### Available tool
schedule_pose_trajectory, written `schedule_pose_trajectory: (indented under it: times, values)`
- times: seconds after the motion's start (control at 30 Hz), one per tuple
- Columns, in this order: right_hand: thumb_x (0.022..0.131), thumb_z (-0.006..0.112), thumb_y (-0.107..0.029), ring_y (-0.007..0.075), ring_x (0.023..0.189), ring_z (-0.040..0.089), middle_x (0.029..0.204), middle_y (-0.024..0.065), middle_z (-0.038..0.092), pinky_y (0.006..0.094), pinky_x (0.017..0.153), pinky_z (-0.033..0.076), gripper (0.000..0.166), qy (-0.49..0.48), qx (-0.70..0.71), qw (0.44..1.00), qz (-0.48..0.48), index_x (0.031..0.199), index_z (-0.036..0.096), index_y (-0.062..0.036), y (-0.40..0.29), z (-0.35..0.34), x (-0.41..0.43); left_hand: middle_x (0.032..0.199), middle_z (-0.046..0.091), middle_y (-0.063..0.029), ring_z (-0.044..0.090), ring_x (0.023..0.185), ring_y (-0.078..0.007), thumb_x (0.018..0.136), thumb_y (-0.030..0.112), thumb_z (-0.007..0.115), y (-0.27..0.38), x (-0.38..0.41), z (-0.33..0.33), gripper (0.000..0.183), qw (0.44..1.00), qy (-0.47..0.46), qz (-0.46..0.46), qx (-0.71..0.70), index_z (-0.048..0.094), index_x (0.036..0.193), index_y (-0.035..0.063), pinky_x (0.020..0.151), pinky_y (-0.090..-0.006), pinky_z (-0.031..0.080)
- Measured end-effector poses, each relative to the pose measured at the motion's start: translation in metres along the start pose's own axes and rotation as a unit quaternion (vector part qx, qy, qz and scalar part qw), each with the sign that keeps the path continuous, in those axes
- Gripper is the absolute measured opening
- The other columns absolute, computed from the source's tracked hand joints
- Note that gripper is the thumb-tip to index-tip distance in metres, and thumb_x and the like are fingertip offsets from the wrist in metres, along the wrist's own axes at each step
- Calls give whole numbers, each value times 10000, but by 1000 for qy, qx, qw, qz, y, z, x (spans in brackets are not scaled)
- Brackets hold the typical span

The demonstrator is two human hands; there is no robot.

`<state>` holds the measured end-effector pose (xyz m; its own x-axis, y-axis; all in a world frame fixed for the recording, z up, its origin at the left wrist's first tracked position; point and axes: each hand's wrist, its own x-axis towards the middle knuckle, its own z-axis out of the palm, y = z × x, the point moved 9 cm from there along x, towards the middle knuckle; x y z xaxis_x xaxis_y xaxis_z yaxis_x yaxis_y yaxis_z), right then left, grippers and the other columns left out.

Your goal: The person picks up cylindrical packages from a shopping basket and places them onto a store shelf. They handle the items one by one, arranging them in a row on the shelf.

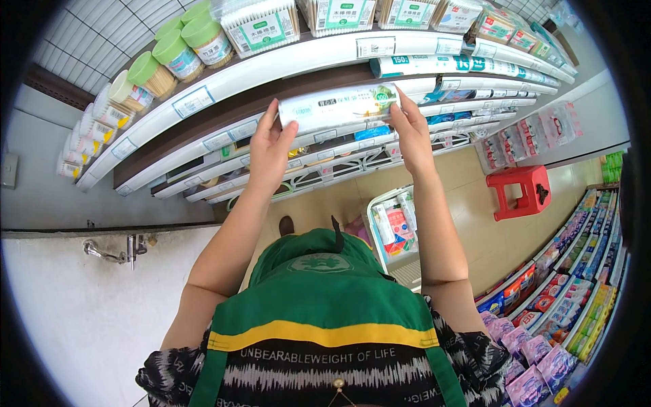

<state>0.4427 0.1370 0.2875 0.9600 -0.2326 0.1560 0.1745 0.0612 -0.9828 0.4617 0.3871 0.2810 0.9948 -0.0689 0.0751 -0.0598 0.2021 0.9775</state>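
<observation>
Between both hands, level in front of the shelves, is a white printed roll of plastic food bags (338, 107). My left hand (272, 140) grips its left end, thumb on the near side. Its right end is held by my right hand (411, 129), with the thumb over the printed wrapper. Behind the roll runs a dark brown shelf board (229, 109) with a white label rail. Similar long rolls (422, 66) lie on the shelf to the right. Below my right forearm, a white basket (374, 224) on the floor holds more rolls and colourful packs.
Green-lidded toothpick jars (170, 48) and cotton swab packs (262, 30) line the top shelf. A red plastic stool (521, 193) stands on the tiled floor at right. Shelves of packaged goods (554, 300) curve along the lower right. A metal tap (129, 250) projects from the left wall.
</observation>
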Motion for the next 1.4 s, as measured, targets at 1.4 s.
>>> schedule_pose_trajectory:
  times: [1.4]
  values:
    - [736,641,-91,316,921,500,996,155,518,380,763,449,431,164,-452,850,-216,1137,532,24,-14,31,42,910,640,-167,612,855,-289,741,182,672,7,66,-12,469,871,61,215,438,538,1136,-34,767,-344,472]
